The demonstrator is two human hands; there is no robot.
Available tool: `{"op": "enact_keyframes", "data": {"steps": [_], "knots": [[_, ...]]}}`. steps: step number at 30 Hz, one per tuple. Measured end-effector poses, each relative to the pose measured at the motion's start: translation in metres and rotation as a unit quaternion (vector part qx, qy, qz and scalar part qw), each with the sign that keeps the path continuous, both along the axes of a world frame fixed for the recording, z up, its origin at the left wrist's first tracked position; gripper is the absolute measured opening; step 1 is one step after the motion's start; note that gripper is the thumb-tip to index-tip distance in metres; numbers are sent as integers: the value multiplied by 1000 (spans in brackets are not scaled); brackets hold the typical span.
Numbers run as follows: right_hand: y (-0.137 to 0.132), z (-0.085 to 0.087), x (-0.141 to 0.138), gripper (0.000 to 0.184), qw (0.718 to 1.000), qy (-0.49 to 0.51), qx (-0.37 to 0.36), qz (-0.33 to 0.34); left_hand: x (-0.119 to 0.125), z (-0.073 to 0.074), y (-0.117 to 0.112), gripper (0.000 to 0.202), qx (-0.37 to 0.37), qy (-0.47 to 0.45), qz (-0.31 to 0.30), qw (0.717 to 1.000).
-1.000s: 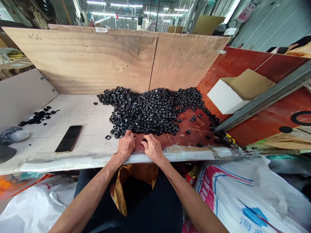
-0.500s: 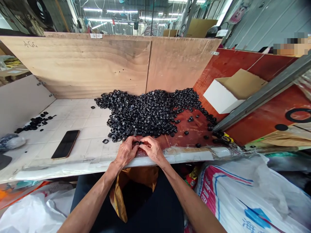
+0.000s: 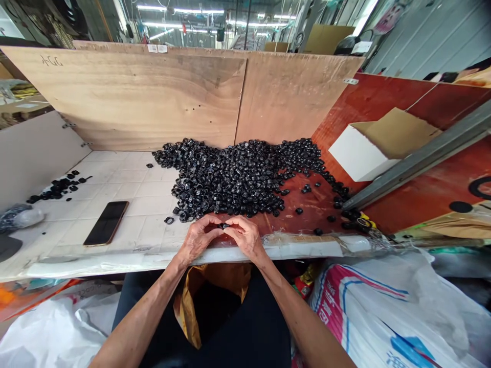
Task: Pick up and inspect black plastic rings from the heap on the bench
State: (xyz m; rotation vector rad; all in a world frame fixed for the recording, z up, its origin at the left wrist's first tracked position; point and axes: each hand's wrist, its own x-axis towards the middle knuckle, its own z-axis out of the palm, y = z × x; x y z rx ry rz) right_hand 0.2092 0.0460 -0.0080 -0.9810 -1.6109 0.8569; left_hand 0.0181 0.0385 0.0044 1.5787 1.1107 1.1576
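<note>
Black plastic ring (image 3: 223,225) — pinched between left hand (image 3: 198,238), right hand (image 3: 246,237) — wrists over bench edge (image 3: 291,247)

Free passage over the white-tiled bench (image 3: 134,204) left of the heap of black rings (image 3: 230,179); in the way there, a smartphone (image 3: 106,223); behind, a plywood backboard (image 3: 126,97).

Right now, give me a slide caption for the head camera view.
Left hand and right hand pinch a small black ring just below a heap of black rings.
</note>
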Motion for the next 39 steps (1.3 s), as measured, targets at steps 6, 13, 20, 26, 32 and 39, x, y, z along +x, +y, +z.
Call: {"op": "enact_keyframes", "data": {"steps": [6, 13, 20, 26, 32, 39], "knots": [[0, 1, 2, 13, 999, -7, 43, 14, 0, 4, 0, 14, 29, -25, -5, 999], [2, -6, 0, 19, 1000, 13, 5, -2, -1, -1, 0, 19, 30, -25, -22, 999], [-2, -7, -1, 27, 999, -31, -33, 9, 0, 1, -2, 20, 1, -27, -33, 999], [-4, -1, -2, 22, 995, -97, 9, -1, -1, -3, -2, 17, 12, -29, -28, 999], [-6, 5, -3, 26, 991, -122, 53, -20, -1, -6, -1, 17, 20, -48, -21, 998], [-9, 9, -1, 22, 996, -80, 31, 2, 1, -4, -2, 17, 11, -52, 5, 999]]}}
